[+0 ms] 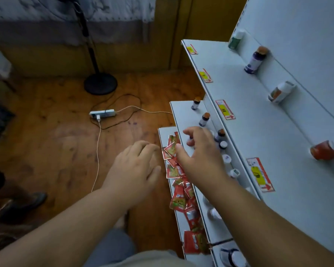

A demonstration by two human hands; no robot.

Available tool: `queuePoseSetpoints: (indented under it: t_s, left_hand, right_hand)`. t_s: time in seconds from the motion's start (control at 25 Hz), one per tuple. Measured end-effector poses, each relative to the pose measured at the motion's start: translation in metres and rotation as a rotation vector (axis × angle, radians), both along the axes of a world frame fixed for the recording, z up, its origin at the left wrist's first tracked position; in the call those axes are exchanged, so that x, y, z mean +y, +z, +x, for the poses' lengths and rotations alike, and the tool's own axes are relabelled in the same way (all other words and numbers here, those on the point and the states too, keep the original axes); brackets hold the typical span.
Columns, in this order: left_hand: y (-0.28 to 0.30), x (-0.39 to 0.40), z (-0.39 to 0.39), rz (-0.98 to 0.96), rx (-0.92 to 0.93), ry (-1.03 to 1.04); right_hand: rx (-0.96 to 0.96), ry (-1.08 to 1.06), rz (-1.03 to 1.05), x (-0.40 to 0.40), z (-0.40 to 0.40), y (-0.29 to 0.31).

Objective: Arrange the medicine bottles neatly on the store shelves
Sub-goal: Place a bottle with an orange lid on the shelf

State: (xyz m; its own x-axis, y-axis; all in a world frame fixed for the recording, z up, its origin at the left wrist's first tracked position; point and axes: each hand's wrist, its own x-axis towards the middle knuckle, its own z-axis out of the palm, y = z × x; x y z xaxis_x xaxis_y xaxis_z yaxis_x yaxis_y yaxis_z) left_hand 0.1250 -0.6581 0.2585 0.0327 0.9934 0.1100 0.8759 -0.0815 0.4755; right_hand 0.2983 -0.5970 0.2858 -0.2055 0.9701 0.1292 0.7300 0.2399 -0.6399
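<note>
Right hand (201,157) over middle shelf (183,112), fingers (189,132) loosely curled, holding nothing. Left hand (135,166) at 9 o'clock, fingers relaxed. Brown-capped bottles (204,119) at 12. Red sachets (174,151) on lower shelf.

Dark orange-capped medicine bottles (204,119) stand upright in a row on the white shelves (185,114)

The right hand (199,151) hides part of the middle-shelf bottle row (223,145); shelf price tags (225,109) are unreadably blurred.
</note>
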Motion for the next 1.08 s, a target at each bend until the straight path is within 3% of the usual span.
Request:
queuePoseSetpoints:
  t_s: [0.24,0.48,0.8,1.08]
  left_hand:
    - [-0.021,0.181,-0.089,-0.054,-0.015,-0.06]
    - [-0.049,0.347,-0.106,-0.12,-0.079,-0.141]
    - [-0.193,0.527,-0.085,-0.248,-0.262,-0.107]
    - [-0.344,0.619,-0.064,-0.36,-0.201,-0.307]
  right_hand:
    - [-0.013,-0.092,-0.071,0.146,-0.087,-0.031]
    - [0.037,-0.292,-0.199,0.284,-0.113,-0.078]
    - [0.156,-0.705,-0.393,0.464,-0.107,-0.249]
    - [0.152,-1.035,-0.391,0.567,-0.068,-0.38]
